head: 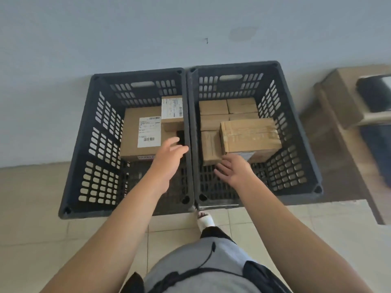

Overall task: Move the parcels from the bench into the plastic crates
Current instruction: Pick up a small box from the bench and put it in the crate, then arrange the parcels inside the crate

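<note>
Two dark plastic crates stand side by side on the floor against the wall. The left crate [84, 149] holds a large labelled parcel [135, 144] and a smaller labelled parcel [171, 115] at its right side. The right crate [296, 157] holds several plain brown parcels, with a taped parcel [249, 134] lying on top. My left hand [169, 157] hovers over the left crate with straight fingers, holding nothing. Just in front of the taped parcel, my right hand [234, 169] is spread over the right crate, empty too.
At the right stands a wooden bench [338, 106] with a dark blurred object [374, 96] on it. The floor is pale tile. My foot in a white slipper [204, 218] is just before the crates.
</note>
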A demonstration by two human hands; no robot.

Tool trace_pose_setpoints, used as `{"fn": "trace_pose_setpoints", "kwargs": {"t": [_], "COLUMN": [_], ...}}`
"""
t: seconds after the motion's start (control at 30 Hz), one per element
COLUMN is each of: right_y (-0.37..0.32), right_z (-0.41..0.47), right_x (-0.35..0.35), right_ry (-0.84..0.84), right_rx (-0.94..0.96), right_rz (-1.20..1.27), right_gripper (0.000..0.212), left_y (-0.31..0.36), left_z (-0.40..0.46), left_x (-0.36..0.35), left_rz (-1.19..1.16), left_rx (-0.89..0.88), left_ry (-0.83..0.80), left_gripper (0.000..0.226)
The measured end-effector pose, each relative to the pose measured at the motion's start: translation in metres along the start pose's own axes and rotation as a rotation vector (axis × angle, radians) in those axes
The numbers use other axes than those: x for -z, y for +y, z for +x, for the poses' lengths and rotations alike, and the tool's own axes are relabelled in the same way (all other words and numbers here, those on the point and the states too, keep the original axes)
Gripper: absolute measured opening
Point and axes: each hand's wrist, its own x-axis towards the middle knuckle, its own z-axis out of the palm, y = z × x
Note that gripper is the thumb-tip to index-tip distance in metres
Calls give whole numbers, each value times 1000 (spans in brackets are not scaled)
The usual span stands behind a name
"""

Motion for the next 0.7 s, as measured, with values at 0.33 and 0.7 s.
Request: {"fn": "trace_pose_setpoints", "kwargs": {"t": [0.33,0.7], "right_y": [96,190], "right_z": [-173,-249], "right_x": [67,198], "right_ry": [-15,152], "right_rx": [429,521], "right_rz": [33,118], "right_gripper": [27,14], "left_y": [-82,-152], "left_z": [-152,-242], "left_x": [-4,-90], "left_rz": [-191,-48], "left_rx": [-116,-106], "left_ry": [-179,-454], "left_gripper": [20,18]}}
